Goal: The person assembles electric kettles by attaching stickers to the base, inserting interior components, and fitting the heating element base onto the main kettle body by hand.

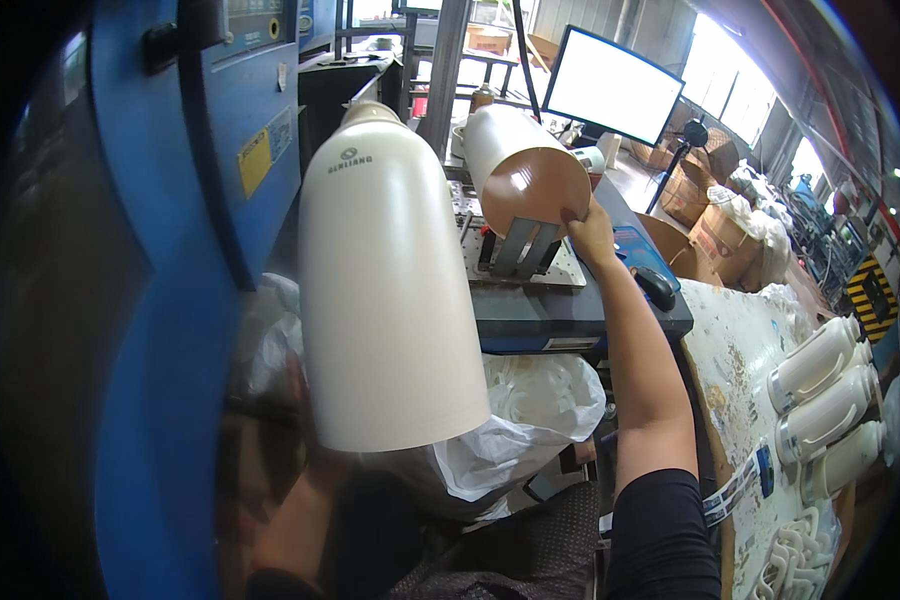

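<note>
Your left hand (305, 470) is low in the picture, at about 7 o'clock, and it holds up a tall cream bottle shell (385, 280) by its open bottom end. The shell stands almost upright with its narrow neck pointing up toward 12 o'clock. Your hand is mostly hidden behind the shell, so I cannot tell how your fingers sit on it. Your right hand (590, 235) reaches out to about 1 o'clock and touches the rim of a second cream shell (520, 160). That shell lies on its side on a grey metal holder (522, 250), with its brown inside facing you. Your fingers look curled onto its edge, but I cannot tell if they are squeezed shut on it. The holder sits on the blue machine (560, 310). A crinkled white plastic bag (530, 420) lies below it. On the bench (740, 350) at 4 o'clock, three finished white flasks (825, 400) lie side by side. Here is what could go wrong, I think. The tall shell is big and smooth, and you hold it only at the bottom, so it could tip or slip out. The two shells are near each other, so they could bump. If you pull the second shell crooked, it could catch on the holder.
</note>
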Demonstrator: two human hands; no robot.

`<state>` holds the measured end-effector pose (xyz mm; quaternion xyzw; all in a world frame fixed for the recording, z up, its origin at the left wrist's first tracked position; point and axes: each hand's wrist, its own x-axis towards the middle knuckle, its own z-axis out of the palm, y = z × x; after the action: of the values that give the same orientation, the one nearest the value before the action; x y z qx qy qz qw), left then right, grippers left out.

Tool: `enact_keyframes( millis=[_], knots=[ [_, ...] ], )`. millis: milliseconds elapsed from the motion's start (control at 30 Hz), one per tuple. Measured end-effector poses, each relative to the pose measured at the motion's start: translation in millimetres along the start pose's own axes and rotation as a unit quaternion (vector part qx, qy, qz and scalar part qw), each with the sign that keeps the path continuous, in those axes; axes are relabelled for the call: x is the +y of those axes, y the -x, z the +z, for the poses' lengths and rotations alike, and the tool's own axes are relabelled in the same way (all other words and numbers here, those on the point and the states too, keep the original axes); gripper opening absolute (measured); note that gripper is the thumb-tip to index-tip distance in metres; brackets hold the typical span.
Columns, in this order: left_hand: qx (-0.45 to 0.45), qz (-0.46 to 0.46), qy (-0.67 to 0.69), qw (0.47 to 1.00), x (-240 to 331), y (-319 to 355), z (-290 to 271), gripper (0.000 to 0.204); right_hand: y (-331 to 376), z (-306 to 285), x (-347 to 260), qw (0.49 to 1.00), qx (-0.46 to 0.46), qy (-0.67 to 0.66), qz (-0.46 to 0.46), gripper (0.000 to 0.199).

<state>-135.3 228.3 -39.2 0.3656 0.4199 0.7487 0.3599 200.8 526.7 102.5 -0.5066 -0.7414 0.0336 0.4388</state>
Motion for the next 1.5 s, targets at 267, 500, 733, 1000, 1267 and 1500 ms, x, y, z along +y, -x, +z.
enact_keyframes(
  millis=[267,500,733,1000,1267,1500],
  knots=[
    [-0.004,-0.008,0.013,1.0,20,48,-14,0.064,63,-47,-29,0.974,0.119,-0.191,-0.009,0.046],
    [-0.063,0.098,-0.123,0.986,43,140,-34,0.072,258,-153,-106,0.896,-0.223,-0.383,0.044,0.067],
    [-0.268,0.26,-0.186,0.909,36,204,20,0.099,425,-137,-121,0.898,-0.021,-0.427,0.1,0.04],
    [-0.178,-0.194,0.061,0.963,38,138,-27,0.078,510,-151,-96,0.94,-0.065,-0.332,0.032,0.034],
    [-0.239,-0.187,-0.076,0.95,33,93,-16,0.08,599,-268,-105,0.959,-0.151,0.008,0.24,0.05],
    [-0.333,-0.052,-0.103,0.936,54,111,56,0.069,850,-539,-229,0.466,-0.082,0.522,0.71,0.019]
  ],
)
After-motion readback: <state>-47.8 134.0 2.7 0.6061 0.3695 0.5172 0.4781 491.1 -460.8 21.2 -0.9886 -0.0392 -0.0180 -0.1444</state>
